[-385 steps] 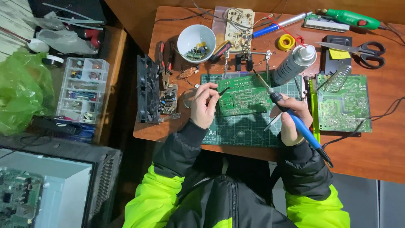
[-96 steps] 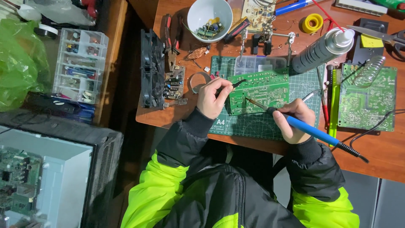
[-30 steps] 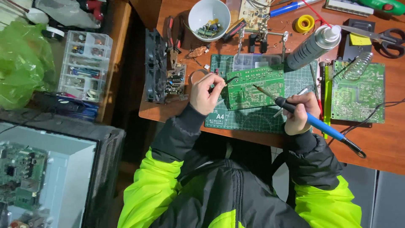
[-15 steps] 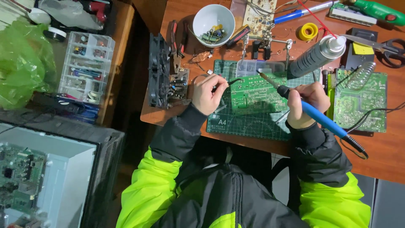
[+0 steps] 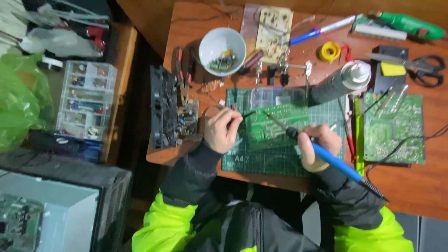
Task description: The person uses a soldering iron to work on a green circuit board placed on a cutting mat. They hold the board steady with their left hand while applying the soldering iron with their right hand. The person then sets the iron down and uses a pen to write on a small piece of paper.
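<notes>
Meanwhile, a person's right hand (image 5: 317,144) is gripping a blue-handled soldering iron (image 5: 326,156), fingers closed round it, its tip resting on a green circuit board (image 5: 275,126) lying on the cutting mat (image 5: 280,158) between both hands. The left hand (image 5: 221,130) is pinching a thin dark probe (image 5: 245,114) against the board's edge. A slip of the hot tip could be scorching nearby fingers or bridging neighbouring joints.

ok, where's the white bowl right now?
Head view: the white bowl sits at the table's far left end, beyond the left hand, with red-handled pliers to its left and a tan circuit board to its right.
</notes>
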